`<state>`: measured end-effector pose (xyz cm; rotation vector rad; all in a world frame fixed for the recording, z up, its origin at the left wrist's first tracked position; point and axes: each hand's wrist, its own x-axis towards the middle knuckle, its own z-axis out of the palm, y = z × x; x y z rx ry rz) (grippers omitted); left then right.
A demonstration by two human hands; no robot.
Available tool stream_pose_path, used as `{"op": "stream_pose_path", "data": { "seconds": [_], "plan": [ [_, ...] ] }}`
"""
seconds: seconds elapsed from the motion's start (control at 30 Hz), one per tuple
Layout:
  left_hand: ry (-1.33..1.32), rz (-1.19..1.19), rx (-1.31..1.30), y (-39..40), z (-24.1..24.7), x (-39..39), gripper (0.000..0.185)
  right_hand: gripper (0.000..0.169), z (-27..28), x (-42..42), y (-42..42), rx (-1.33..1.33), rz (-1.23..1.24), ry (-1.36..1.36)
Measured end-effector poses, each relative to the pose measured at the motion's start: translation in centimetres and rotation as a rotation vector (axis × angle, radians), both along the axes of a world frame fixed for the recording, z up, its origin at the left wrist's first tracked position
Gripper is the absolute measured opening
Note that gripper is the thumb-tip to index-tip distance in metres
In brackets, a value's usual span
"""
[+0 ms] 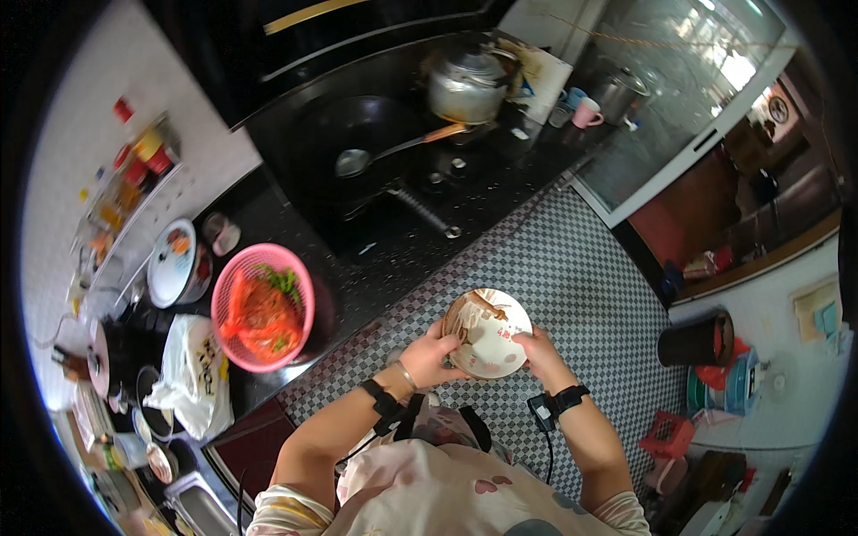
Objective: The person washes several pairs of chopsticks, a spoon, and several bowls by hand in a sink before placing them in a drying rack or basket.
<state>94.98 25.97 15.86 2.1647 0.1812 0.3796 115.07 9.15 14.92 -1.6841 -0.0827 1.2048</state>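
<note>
Between my two hands I hold a shallow white ceramic bowl (pixel 487 345) over the tiled floor, in front of my body. Brown sauce or residue coats its upper left inside, and red printed marks show on the pale part. My left hand (pixel 432 358) grips the left rim, thumb on top. At the right rim my right hand (pixel 539 355) has its thumb over the edge and its fingers beneath, mostly hidden. To the left, a pink plastic basket (pixel 310 295) on the black counter (pixel 342 281) holds a red plastic bag and green leaves.
A dark wok (pixel 322 134) with a ladle (pixel 402 147) sits on the stove beside a metal kettle (pixel 469 84). Left are an enamel basin (pixel 164 285), a white plastic bag (pixel 191 375) and a sink (pixel 208 506). A sliding glass door (pixel 684 100) stands at upper right.
</note>
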Motion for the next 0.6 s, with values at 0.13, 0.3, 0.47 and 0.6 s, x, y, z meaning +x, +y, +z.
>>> {"op": "stream_pose_path", "data": {
  "seconds": [0.13,0.3,0.47,0.6],
  "plan": [
    [-0.159,-0.037,0.025,0.9,-0.4,10.4,0.053,0.046,-0.3,7.4,-1.3,0.078,-0.170,0.131],
    [-0.145,0.010,-0.126,2.4,0.0,22.4,0.051,0.057,1.7,17.3,-0.4,0.307,-0.201,0.175],
    [-0.075,0.048,-0.249,5.0,1.3,33.6,0.048,0.076,2.0,28.3,1.1,0.326,-0.270,0.088],
    [-0.088,0.146,-0.284,7.5,0.4,40.1,0.044,0.074,1.3,35.4,4.0,0.240,-0.408,0.062]
  ]
}}
